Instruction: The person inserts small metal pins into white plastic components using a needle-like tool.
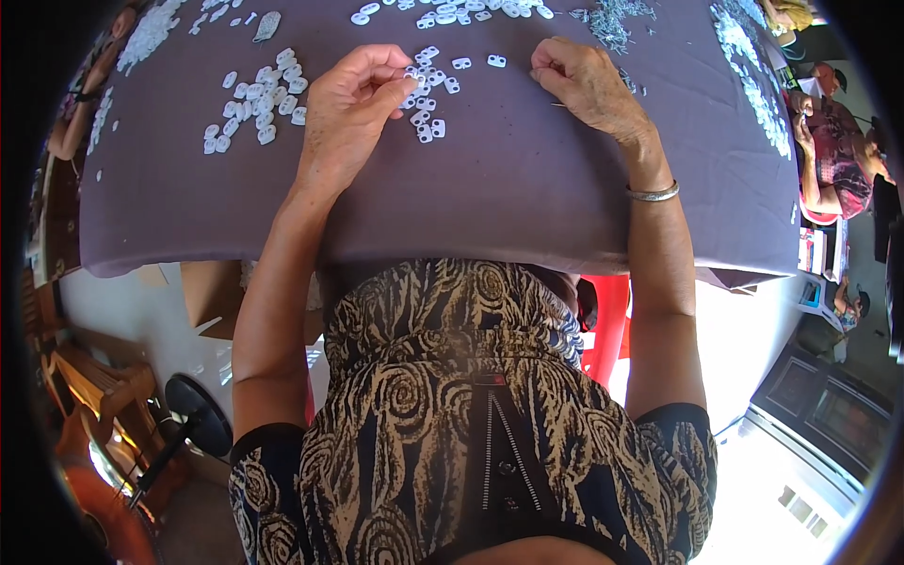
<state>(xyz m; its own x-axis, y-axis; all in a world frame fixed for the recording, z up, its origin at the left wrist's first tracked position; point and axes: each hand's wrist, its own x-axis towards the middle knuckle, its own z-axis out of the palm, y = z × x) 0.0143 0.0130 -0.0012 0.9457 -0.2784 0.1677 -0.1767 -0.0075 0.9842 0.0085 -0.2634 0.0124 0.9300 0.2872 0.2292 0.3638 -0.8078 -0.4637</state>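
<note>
My left hand (344, 118) pinches a small white plastic piece (420, 83) between thumb and forefinger. It is held over a loose pile of rectangular white two-holed pieces (427, 104) on the cloth. Two more such pieces lie apart from that pile, one of them a white piece (496, 61) nearer my right hand. My right hand (595, 89) is closed, its thumb and fingertips pressed together; whatever they hold is hidden. To the left of my left hand lies a heap of oval white pieces (252, 108).
Dark cloth covers the table (508, 198). Along the far side are more white oval pieces (461, 11) and a tangle of small grey-blue bits (612, 24). White parts (753, 85) line the right edge. Another person (833, 151) sits beyond it.
</note>
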